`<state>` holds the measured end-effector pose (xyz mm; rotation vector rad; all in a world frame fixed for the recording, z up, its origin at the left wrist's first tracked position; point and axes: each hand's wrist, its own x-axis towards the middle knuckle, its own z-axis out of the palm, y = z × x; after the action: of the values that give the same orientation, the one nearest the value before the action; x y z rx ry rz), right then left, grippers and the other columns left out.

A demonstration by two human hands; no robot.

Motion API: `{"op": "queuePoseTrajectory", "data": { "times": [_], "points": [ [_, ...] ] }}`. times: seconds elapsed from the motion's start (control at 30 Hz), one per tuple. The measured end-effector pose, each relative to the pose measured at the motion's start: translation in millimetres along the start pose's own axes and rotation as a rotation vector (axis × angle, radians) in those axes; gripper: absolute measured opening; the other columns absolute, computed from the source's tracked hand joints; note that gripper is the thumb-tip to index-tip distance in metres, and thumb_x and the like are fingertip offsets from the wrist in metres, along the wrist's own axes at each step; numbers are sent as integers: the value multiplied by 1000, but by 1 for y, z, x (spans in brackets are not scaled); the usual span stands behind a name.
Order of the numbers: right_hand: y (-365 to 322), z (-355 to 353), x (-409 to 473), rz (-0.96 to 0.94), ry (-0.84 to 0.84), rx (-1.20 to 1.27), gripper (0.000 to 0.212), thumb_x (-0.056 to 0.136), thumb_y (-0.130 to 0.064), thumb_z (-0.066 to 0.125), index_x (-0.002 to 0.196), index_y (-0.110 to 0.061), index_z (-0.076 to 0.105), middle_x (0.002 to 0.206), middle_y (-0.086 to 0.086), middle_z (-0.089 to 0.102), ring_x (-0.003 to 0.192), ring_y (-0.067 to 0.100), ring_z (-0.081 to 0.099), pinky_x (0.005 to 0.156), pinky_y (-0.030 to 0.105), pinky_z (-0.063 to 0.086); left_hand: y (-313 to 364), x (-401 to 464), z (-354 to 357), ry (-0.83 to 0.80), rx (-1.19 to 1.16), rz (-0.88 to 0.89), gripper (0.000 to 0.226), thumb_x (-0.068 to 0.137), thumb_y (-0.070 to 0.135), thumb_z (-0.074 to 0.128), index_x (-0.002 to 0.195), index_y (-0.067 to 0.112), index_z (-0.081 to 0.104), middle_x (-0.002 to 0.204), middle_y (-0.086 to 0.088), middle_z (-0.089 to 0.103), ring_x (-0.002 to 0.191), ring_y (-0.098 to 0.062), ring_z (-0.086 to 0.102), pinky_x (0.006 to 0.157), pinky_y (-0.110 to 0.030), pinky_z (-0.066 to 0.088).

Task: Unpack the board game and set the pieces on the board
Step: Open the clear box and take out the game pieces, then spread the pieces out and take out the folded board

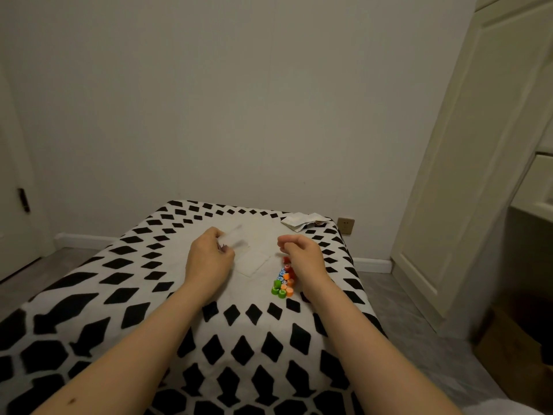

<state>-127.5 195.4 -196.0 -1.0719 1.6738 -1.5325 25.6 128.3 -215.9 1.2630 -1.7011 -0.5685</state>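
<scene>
**Many Little Pieces Are Out, But None Are Sitting in Place Yet**

Many small game pieces are lying in a heap on the bed, which is wearing a black-and-white diamond blanket. They are round and chunky, in green, orange, blue and red. They are bunched up and touching each other, not set out in rows.

The left hand is holding a clear plastic bag just above the blanket. Its fingers are curled round the bag, pinching it. The bag is blurry, and I cannot tell if anything is inside it.

The right hand is hovering just over the red end of the heap. Its fingers are bent and close together at the tips, but I cannot tell if they are pinching a piece.

A pale flat sheet is lying between the hands, just beside the heap. It may be the board, but it is too faint to be sure. Some crumpled packaging is sitting at the far corner of the bed.

So the unpacking is looking mostly done. The sorting and placing of the pieces is looking like the big job left.
</scene>
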Motion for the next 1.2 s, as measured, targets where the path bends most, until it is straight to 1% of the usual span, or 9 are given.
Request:
{"op": "queuePoseTrajectory", "data": {
  "times": [0.1, 0.17, 0.27, 0.37, 0.53, 0.67, 0.73, 0.87, 1.2],
  "points": [
    [0, -2, 7, -39, -103, -109, 24, 94, -8, 44, 101, -17, 66, 114, 3, 62, 103, 11, 57, 80, 20, 47, -3, 2, 0, 30, 71, 66, 44, 81, 6, 61, 122, 14, 46, 111, -4, 53, 99, -21, 55, 86, -36, 50],
    [4, -3, 10, -51, -130, -155, 24, 94, -9, 45, 100, -19, 65, 117, 2, 62, 104, 10, 57, 78, 17, 45, -3, 0, 0, 103, 236, 210, 47, 81, 10, 61, 125, 15, 46, 123, -2, 46, 117, -20, 42, 97, -32, 38],
    [9, -3, 12, -68, -136, -194, 23, 94, -11, 46, 105, -20, 64, 117, -1, 61, 88, 1, 57, 62, 12, 44, 1, -5, 2, 63, 358, 416, 27, 88, 17, 54, 115, 19, 57, 120, 4, 51, 116, -13, 42, 100, -26, 31],
    [10, -4, 13, -83, -137, -200, 24, 94, -11, 45, 108, -19, 64, 116, -3, 61, 86, -1, 56, 58, 10, 43, 2, -8, 9, -115, 477, 508, 21, 91, 22, 48, 103, 19, 66, 101, 5, 64, 97, -12, 55, 92, -28, 44],
    [12, -3, 13, -79, -142, -226, 25, 95, -11, 45, 109, -19, 64, 110, -5, 60, 93, 6, 59, 53, 8, 46, -1, 3, 15, -224, 461, 364, 29, 93, 23, 40, 100, 14, 66, 98, -1, 64, 90, -17, 58, 81, -36, 51],
    [13, -2, 13, -102, -146, -242, 24, 94, -9, 45, 105, -19, 65, 109, -5, 61, 83, -1, 55, 55, 9, 44, -10, 24, 20, -266, 554, 289, 37, 95, 33, 34, 84, 11, 62, 89, -4, 60, 82, -20, 55, 76, -39, 51],
    [13, -2, 13, -113, -146, -250, 25, 94, -8, 46, 103, -19, 65, 111, -5, 61, 86, -1, 55, 58, 9, 42, -14, 36, 21, -310, 621, 238, 40, 96, 40, 31, 91, 12, 58, 98, -8, 62, 94, -24, 54, 84, -42, 49],
    [15, 0, 15, -133, -146, -247, 25, 93, -6, 46, 97, -21, 66, 113, -2, 63, 98, 4, 57, 68, 11, 42, -21, 57, 24, -324, 659, 150, 54, 95, 47, 33, 134, 10, 36, 131, -16, 52, 124, -33, 42, 98, -42, 37],
    [17, -1, 15, -137, -134, -197, 25, 93, -7, 48, 91, -26, 65, 103, -9, 63, 95, 1, 57, 74, 12, 43, -52, 119, 29, -254, 743, 20, 66, 93, 53, 28, 137, 4, 34, 138, -19, 45, 129, -36, 38, 108, -44, 30]
  ]
}}
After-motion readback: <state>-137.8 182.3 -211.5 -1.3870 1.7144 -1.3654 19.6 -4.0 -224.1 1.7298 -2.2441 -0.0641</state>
